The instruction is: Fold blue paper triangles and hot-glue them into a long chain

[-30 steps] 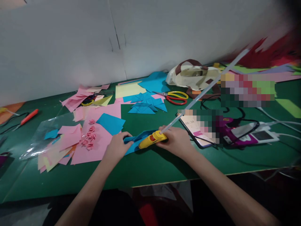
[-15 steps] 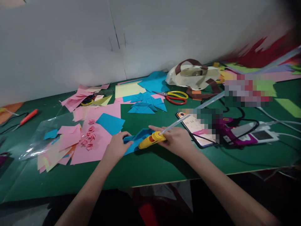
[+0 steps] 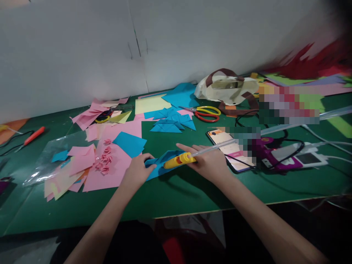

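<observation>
My left hand [image 3: 138,171] pinches the left edge of a folded blue paper piece [image 3: 154,171] above the green table. In my right hand [image 3: 211,164] is a small yellow hot glue gun [image 3: 177,161], its front end pointing left over the blue paper. A long clear glue stick [image 3: 214,145] sticks out of the gun's back toward the upper right. The gun hides part of the paper, and whether its tip touches the paper I cannot tell. A flat blue sheet [image 3: 129,143] and several small pink paper roses [image 3: 106,158] lie left of my hands.
Folded blue pieces [image 3: 172,121] and red-and-yellow-handled scissors [image 3: 207,113] lie farther back. A phone [image 3: 236,156], a purple-and-white device [image 3: 291,157] and cables are at right, near a cream bag [image 3: 220,88]. A plastic bag [image 3: 41,165] and paper scraps lie left.
The glue gun has turned slightly in my right hand's grip, and its glue stick now slopes less steeply toward the right. My left hand and the blue paper have hardly moved.
</observation>
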`<state>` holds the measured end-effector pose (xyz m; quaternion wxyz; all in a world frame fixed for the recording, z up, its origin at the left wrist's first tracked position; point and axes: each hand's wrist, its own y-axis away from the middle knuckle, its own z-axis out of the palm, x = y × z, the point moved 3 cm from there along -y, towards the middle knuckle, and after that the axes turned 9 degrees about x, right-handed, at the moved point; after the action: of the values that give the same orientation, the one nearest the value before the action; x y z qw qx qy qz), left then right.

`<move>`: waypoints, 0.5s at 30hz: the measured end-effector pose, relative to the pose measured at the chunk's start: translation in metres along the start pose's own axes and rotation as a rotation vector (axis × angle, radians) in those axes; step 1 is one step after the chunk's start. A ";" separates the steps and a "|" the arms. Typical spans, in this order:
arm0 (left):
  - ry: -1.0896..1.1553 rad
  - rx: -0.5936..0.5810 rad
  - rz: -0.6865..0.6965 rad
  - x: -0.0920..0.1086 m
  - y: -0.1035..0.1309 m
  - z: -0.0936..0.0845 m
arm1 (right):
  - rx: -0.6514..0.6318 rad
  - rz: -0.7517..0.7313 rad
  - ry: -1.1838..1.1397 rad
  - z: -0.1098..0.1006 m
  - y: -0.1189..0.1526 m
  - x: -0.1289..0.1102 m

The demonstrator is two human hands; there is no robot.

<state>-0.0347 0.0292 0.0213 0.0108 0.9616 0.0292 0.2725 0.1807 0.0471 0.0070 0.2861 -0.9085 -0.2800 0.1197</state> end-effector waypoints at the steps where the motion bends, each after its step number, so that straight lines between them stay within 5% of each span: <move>1: 0.001 0.000 -0.002 0.000 0.000 0.000 | 0.002 -0.009 0.008 -0.001 0.000 0.000; 15: 0.009 0.000 -0.014 -0.001 0.000 0.000 | 0.062 0.079 -0.056 0.001 0.001 0.005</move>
<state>-0.0354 0.0290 0.0203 0.0127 0.9602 0.0360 0.2768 0.1849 0.0492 0.0055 0.3011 -0.9058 -0.2482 0.1651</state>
